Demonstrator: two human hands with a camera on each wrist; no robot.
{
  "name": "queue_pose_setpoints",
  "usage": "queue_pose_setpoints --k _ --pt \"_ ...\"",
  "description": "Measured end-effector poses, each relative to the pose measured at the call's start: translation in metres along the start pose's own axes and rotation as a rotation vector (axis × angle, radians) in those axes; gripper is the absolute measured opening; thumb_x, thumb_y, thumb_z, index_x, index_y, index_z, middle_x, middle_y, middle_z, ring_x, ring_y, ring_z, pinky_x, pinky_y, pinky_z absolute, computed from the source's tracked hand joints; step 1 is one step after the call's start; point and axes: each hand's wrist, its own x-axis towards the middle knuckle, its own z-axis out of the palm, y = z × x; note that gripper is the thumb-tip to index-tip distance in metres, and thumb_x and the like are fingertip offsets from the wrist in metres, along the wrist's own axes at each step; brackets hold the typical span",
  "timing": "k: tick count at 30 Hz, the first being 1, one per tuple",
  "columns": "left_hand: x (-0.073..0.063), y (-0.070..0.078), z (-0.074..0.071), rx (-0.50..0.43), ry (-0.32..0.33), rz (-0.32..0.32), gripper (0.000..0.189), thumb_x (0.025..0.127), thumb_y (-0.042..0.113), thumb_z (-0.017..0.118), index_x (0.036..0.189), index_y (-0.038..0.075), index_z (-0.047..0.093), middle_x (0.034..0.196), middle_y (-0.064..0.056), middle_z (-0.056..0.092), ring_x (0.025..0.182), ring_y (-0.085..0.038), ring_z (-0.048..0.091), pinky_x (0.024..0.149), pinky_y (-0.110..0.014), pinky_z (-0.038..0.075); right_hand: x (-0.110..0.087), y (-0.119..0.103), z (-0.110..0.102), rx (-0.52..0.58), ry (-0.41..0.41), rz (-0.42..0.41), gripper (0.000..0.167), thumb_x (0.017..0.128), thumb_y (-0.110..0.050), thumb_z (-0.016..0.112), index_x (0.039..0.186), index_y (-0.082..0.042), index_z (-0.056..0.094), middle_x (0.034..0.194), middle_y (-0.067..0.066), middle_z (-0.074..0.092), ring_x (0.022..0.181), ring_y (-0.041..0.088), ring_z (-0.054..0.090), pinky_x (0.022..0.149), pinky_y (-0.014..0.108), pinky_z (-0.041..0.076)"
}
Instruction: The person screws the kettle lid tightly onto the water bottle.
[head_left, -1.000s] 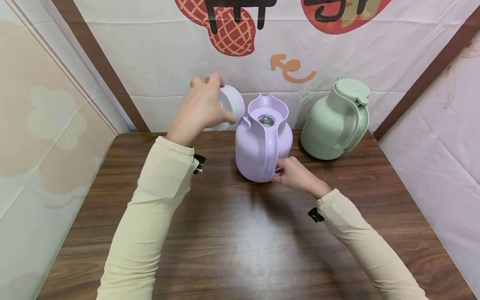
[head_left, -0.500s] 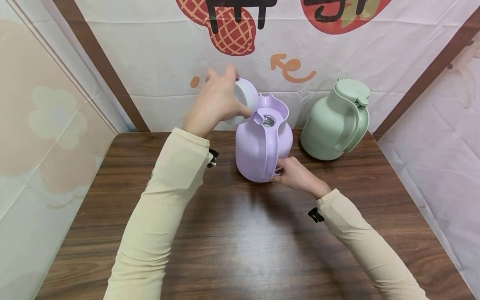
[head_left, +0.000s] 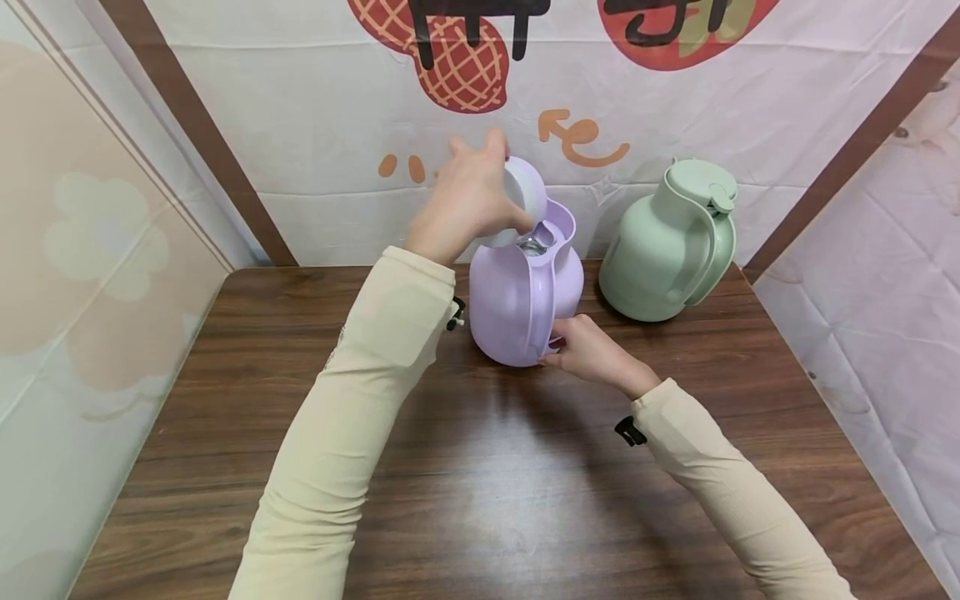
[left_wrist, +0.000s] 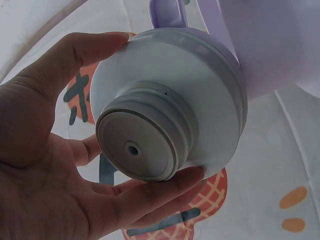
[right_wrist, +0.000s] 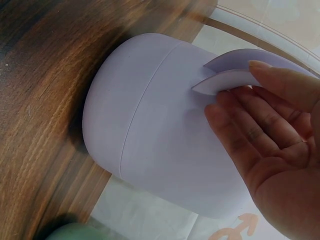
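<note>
A purple thermos jug [head_left: 504, 304] stands upright near the back of the table, its mouth uncovered and the silvery inner opening partly in view. My left hand [head_left: 472, 192] grips the jug's lid [head_left: 528, 187] by its rim, tilted on edge over the left side of the mouth. In the left wrist view the lid's pale underside [left_wrist: 210, 100] faces the camera, with a ridged round stopper [left_wrist: 137, 142] and a small center hole; thumb and fingers span the rim. My right hand [head_left: 592, 354] holds the lower end of the jug's handle [right_wrist: 225, 82], thumb on one side, fingers on the other.
A green thermos jug [head_left: 652, 258] with its lid on stands at the back right of the wooden table [head_left: 480, 500]. Behind the table hangs a printed cloth wall [head_left: 315, 125], close to both jugs.
My left hand has carried the lid rightward, from beside the jug to over its mouth. My right hand keeps its hold at the handle, and the jug has stayed in place.
</note>
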Motion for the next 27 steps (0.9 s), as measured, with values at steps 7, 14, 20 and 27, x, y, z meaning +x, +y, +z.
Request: queue_pose_setpoints --k 7,14,20,27 --pt "0.005 0.007 0.004 -0.015 0.006 0.019 0.073 0.068 0.032 0.076 0.125 0.015 0.034 0.121 -0.015 0.031 0.099 -0.032 0.042 0.08 -0.039 0.042 0.0 0.0 0.0 -0.026 0.001 -0.011 0.015 0.071 0.001 0.07 0.085 -0.002 0.066 0.081 0.008 0.068 0.076 0.02 0.064 0.069 0.036 0.051" --pt "0.01 0.01 0.008 -0.025 -0.007 0.059 0.073 0.068 0.031 0.076 0.125 0.014 0.034 0.119 -0.014 0.032 0.097 -0.029 0.044 0.08 -0.036 0.042 -0.001 -0.001 0.0 -0.025 0.003 0.003 0.014 0.07 0.001 0.07 0.084 -0.002 0.065 0.08 0.007 0.067 0.075 0.02 0.064 0.068 0.036 0.051" --pt "0.014 0.013 0.01 -0.011 -0.009 0.092 0.071 0.068 0.03 0.075 0.125 0.014 0.036 0.118 -0.013 0.037 0.097 -0.027 0.046 0.081 -0.033 0.041 -0.001 0.0 0.0 -0.026 0.006 0.008 0.014 0.07 0.001 0.07 0.083 -0.002 0.065 0.079 0.007 0.067 0.075 0.019 0.064 0.068 0.037 0.051" --pt "0.02 0.016 0.009 -0.019 -0.017 0.084 0.072 0.068 0.03 0.076 0.126 0.015 0.035 0.118 -0.011 0.038 0.099 -0.025 0.045 0.081 -0.032 0.041 -0.001 0.0 0.0 -0.024 0.002 0.006 0.014 0.071 0.0 0.07 0.084 -0.002 0.065 0.08 0.007 0.067 0.075 0.02 0.064 0.068 0.037 0.051"
